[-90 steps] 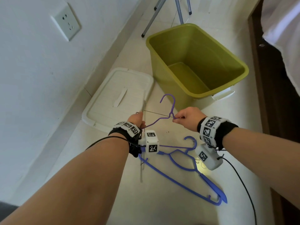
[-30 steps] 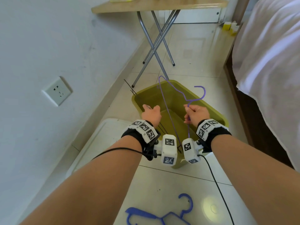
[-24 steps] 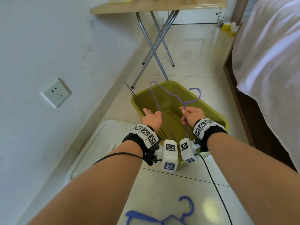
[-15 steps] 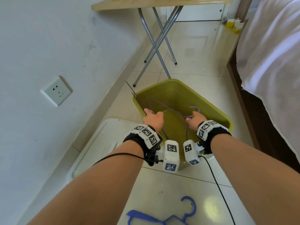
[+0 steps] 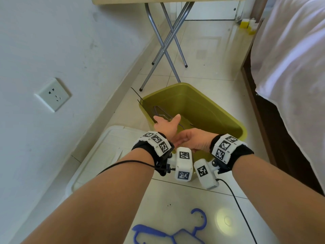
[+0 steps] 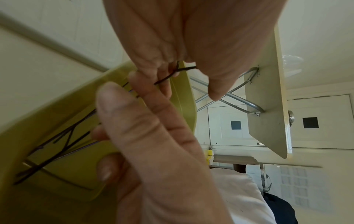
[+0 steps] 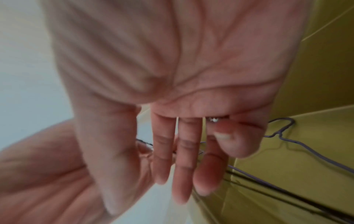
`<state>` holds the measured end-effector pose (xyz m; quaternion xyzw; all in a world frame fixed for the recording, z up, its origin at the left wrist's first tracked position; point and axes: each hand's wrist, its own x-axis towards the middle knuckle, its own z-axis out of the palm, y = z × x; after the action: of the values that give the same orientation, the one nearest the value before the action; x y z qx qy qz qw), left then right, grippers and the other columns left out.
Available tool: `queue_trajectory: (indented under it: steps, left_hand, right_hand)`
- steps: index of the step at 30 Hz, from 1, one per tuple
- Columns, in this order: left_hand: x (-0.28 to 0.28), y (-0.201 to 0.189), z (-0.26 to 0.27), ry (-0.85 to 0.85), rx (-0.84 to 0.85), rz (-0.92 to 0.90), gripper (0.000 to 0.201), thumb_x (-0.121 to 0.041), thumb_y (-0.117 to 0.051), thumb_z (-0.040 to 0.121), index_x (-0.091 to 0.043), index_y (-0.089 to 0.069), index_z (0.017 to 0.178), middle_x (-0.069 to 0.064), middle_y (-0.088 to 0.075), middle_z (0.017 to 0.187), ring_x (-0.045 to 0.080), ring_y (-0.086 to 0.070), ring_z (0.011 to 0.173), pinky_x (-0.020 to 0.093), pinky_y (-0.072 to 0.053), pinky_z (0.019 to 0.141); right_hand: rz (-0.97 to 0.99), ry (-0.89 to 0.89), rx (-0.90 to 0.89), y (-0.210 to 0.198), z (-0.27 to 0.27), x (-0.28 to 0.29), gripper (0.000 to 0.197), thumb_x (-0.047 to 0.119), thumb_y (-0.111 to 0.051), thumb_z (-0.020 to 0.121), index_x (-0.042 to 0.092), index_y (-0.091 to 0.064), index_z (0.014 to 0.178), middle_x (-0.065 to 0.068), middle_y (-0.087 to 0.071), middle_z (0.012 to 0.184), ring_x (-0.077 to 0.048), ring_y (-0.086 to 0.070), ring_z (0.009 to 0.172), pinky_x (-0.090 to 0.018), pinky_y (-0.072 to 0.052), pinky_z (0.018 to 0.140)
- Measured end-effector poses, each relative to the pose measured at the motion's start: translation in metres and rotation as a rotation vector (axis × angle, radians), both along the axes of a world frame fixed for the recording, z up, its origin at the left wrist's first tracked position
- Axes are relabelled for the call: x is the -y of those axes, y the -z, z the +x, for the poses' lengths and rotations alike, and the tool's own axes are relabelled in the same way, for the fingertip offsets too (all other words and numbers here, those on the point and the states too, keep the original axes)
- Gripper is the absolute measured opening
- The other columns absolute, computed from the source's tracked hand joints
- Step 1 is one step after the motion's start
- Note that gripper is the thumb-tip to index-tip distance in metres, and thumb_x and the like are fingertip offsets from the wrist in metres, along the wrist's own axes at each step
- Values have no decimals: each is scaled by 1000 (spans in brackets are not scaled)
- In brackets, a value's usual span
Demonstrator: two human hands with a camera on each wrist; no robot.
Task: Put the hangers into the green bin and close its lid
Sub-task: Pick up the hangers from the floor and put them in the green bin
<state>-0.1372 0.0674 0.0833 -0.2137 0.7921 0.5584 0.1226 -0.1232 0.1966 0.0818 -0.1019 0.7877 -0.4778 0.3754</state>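
Note:
The green bin point(image 5: 202, 106) stands open on the floor in front of me. A thin purple wire hanger point(image 5: 158, 110) lies inside it, also in the right wrist view point(image 7: 287, 136). My left hand point(image 5: 166, 124) hovers over the bin's near-left rim and pinches a black wire hanger point(image 6: 168, 77), whose far end point(image 5: 136, 93) pokes over the bin's far-left corner. My right hand point(image 5: 190, 140) is empty, fingers straight point(image 7: 191, 166), reaching beside the left hand. Blue plastic hangers point(image 5: 158, 234) lie on the floor near me. The white lid point(image 5: 105, 152) lies left of the bin.
A wall with a socket point(image 5: 52, 94) runs along the left. Folding table legs point(image 5: 167, 41) stand just behind the bin. A bed with a white sheet point(image 5: 290, 59) borders the right side. Wrist-camera cables trail off both arms.
The right hand let go of the purple hanger, which now lies in the bin, and moved left toward the left hand. Both hands dropped lower over the bin.

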Motion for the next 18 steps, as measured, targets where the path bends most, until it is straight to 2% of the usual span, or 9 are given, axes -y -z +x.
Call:
queue_trajectory:
  steps: [2,3,5,6,9,11,13,15,18]
  left_hand:
    - [-3,-4,4,30,5,19,115,-68,-50,73,-6,5,152,14,-43,149,32,-38,139,49,-31,114]
    - [-5,-5,6,36,6,34,117,-71,-50,69,-7,3,152,13,-42,150,32,-38,139,49,-31,114]
    - [-8,-9,10,39,17,71,125,-75,-46,60,-9,7,153,12,-37,153,31,-35,141,51,-28,115]
    - [-8,-12,13,34,19,98,125,-76,-46,61,-11,10,152,12,-31,156,31,-33,143,51,-27,116]
    - [-6,-14,15,26,-6,125,113,-70,-47,77,-13,17,151,12,-13,162,32,-24,146,50,-22,118]
    - [-5,-15,17,50,-26,155,122,-78,-46,70,-13,20,150,11,-14,162,30,-26,146,49,-21,119]
    - [-4,-13,15,63,-35,201,144,-94,-46,47,-16,22,149,7,-25,159,24,-35,142,47,-25,119]
    - [-4,3,4,61,-8,269,158,-99,-46,29,-21,24,148,4,-32,157,19,-38,141,45,-25,119]
    - [-4,10,-2,71,-19,292,143,-99,-40,37,-31,14,151,8,-26,159,22,-29,146,45,-23,120]
  right_hand:
    - [61,38,-70,-2,3,6,18,15,-70,80,31,-67,87,9,-69,86,-13,-58,77,-36,-54,78]
    - [108,82,-145,-2,5,10,13,18,-71,80,24,-67,91,9,-66,83,-12,-58,75,-34,-54,77]
    - [225,236,-345,3,2,16,29,23,-74,77,11,-58,96,8,-57,79,-8,-52,64,-25,-49,63]
    - [270,304,-411,5,1,17,35,24,-76,75,10,-52,97,9,-53,77,-8,-48,63,-22,-44,60]
    - [391,264,-438,12,-2,20,45,26,-74,77,15,-51,114,5,-60,91,-14,-57,81,-27,-49,73]
    - [469,210,-428,14,-2,22,42,28,-68,82,18,-54,121,0,-63,101,-19,-60,94,-31,-49,83]
    - [476,265,-431,16,-3,23,29,27,-61,88,14,-62,113,-3,-66,99,-23,-63,95,-35,-52,88]
    - [409,342,-389,21,-5,24,20,23,-55,92,10,-67,99,-10,-70,93,-25,-65,85,-42,-55,87]
    - [261,469,-274,26,-6,23,19,15,-50,94,11,-62,80,-4,-61,69,-17,-54,59,-35,-55,71]
